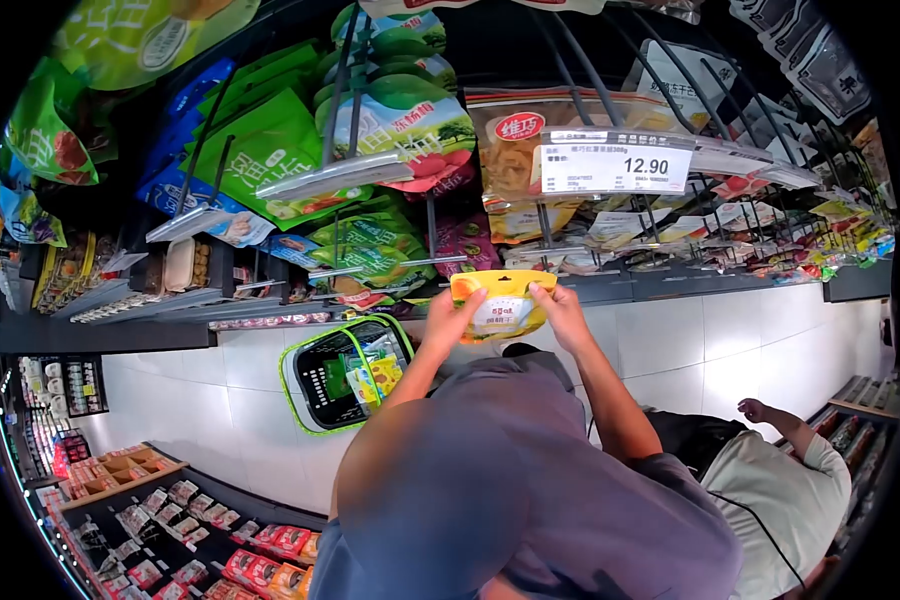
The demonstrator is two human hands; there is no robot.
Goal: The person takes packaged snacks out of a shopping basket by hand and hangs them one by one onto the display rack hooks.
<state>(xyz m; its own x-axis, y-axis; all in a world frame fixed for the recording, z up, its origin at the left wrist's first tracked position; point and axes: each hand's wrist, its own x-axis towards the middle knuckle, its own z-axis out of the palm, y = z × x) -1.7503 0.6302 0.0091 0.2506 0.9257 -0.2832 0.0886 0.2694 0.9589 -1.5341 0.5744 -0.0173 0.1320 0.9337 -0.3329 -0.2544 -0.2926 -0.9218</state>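
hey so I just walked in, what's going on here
A person in a store aisle is holding up a yellow snack pouch, the left hand on one side and the right hand on the other. In front hang racks of packaged snacks, with a 12.90 price tag near the top. A green-rimmed black shopping basket with packets inside is to the left, and another person in a pale shirt is to the right.

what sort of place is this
Most likely a supermarket or grocery shop, in a snack aisle: rows of bagged foods hang on display, a price label reads 12.90, and a green-rimmed shopping basket holds packets.
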